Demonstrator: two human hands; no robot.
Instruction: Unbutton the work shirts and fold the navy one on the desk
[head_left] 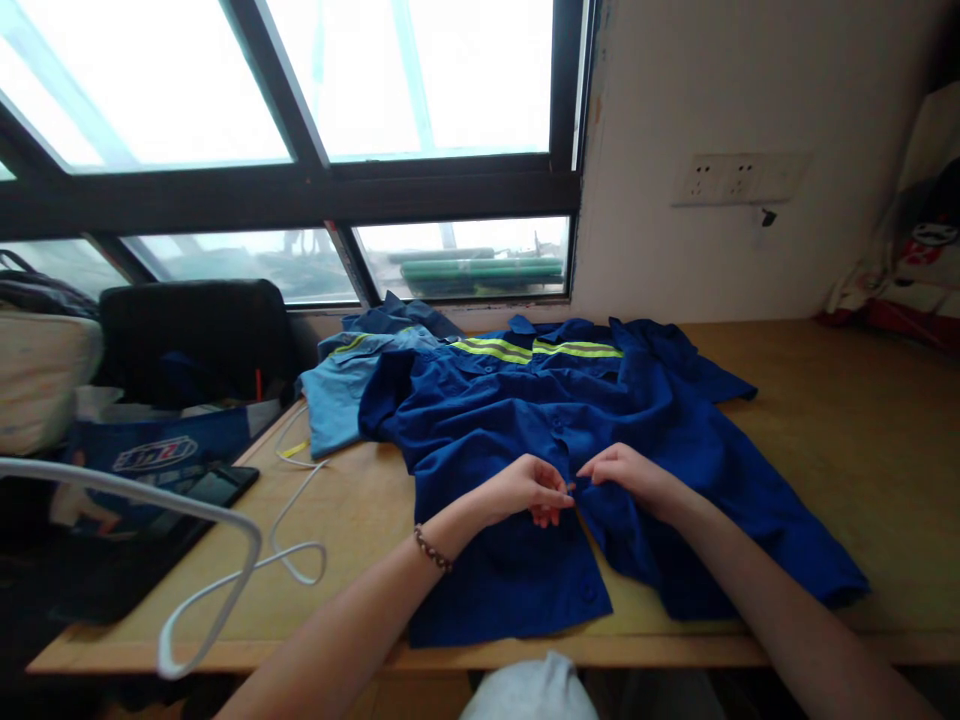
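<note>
- The left hand (531, 488) comes in from the lower left, forearm slanting up and inward, wrist slightly bent, palm turned toward the other hand.
- Its thumb and index finger draw together at the front opening of a dark-blue work shirt (487, 425), the other fingers curled below; whether cloth or a button is pinched between them, I cannot tell.
- A dark beaded bracelet (433, 550) circles the left wrist.
- The right hand (626, 474) reaches in from the lower right, knuckles up, fingers bent and pointing at the left fingertips; they look bunched together, but their grip on the placket cannot be made out.
- The two hands nearly meet over the shirt's middle.
- The shirt lies front up on the wooden table (810, 420), collar toward the window (420, 80), yellow reflective strips (491, 349) across the chest, lower front parted.
- One button (586, 590) shows near the hem; the right forearm covers part of the lower right front.
- A light-blue shirt (337, 390) is partly hidden beneath the dark one's sleeve.
- A white cable (214, 510) runs off the left edge, and both forearms are cut off below.
</note>
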